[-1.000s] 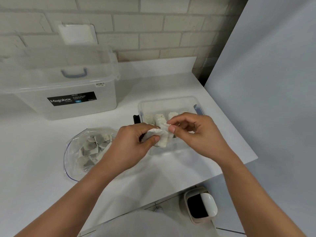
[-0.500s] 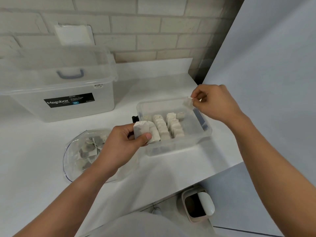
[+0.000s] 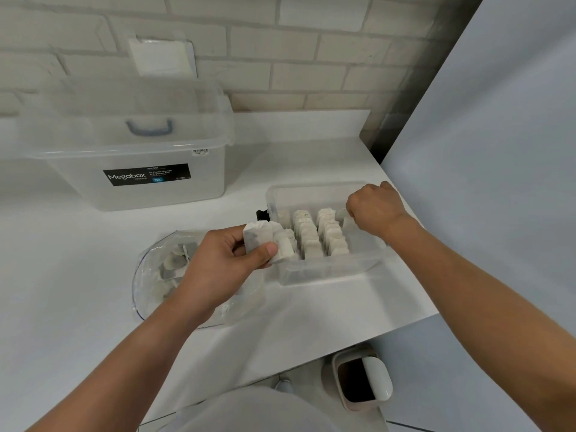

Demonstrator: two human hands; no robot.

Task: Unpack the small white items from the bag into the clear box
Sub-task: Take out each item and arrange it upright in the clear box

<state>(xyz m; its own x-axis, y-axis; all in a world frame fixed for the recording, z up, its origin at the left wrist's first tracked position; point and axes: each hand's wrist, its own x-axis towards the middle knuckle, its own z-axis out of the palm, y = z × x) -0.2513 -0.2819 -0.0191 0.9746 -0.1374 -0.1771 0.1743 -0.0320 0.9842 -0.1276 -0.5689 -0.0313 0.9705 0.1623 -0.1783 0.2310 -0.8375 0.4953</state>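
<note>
Near the right edge of the counter (image 3: 78,260), toward its front corner, the clear box (image 3: 327,271) sits open at the top. Rows of small white items (image 3: 331,236) stand upright and packed together inside it, filling its left and middle parts, while the strip along its right wall is mostly bare.

The left hand (image 3: 218,263) hovers at the box's near left corner, holding a white sachet (image 3: 257,238) pinched between thumb and curled fingers. The sachet is upright, just at the box's left wall and touching or nearly touching the first row.

The right hand (image 3: 374,210) is over the far right part of the box, knuckles up and fingers curled downward. A bit of white shows at its fingertips next to the end of a row, but I cannot tell whether the hand is gripping it or only resting there.

Just left of the box, toward the counter's front edge, lies the clear bag (image 3: 149,275), partly under the left wrist, with more sachets heaped inside. A small black object (image 3: 261,215) sits against the box's far left corner. A large translucent tub (image 3: 140,194) labelled Megabox stands toward the back left, by the brick wall (image 3: 311,73). On the floor below the front right corner stands a small waste bin (image 3: 358,381).
</note>
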